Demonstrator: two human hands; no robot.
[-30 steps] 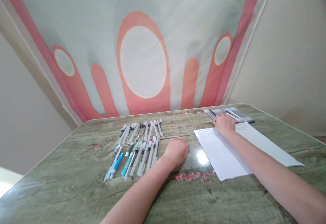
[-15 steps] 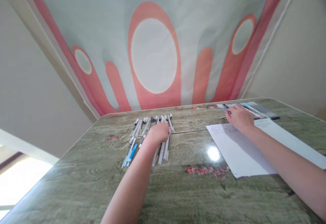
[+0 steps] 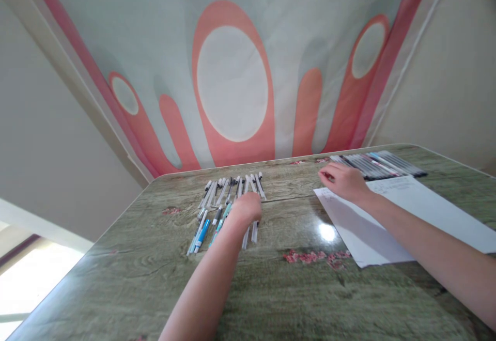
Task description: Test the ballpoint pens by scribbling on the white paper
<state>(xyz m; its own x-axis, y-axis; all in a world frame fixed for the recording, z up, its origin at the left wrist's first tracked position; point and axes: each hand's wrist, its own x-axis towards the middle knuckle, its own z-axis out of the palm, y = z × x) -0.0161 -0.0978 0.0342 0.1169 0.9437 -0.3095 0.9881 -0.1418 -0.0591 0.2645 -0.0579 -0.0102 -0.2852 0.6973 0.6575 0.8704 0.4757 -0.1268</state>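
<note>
My left hand [image 3: 247,209] is curled over the lower row of pens [image 3: 201,235] on the left of the table, its back toward me. The fingers are bent down and mostly hidden, so what they grip does not show. Clear ends of pens stick out below it. Farther up lies another row of pens [image 3: 220,191] with white and black caps. My right hand [image 3: 344,182] hovers by the top left corner of a white sheet of paper [image 3: 391,227], thumb and fingers curled together, nothing visible in them. Beyond it, pens [image 3: 377,165] lie side by side in a neat row.
The wood-patterned table [image 3: 294,299] has pink flower prints and a bright glare spot left of the paper. A wall hanging [image 3: 232,82] with pink shapes rises behind the far edge. Faint writing shows on the paper's top edge.
My right hand has come away from the neat row of pens and moved left. My left hand has shifted slightly toward me and right, uncovering teal pens in the lower row.
</note>
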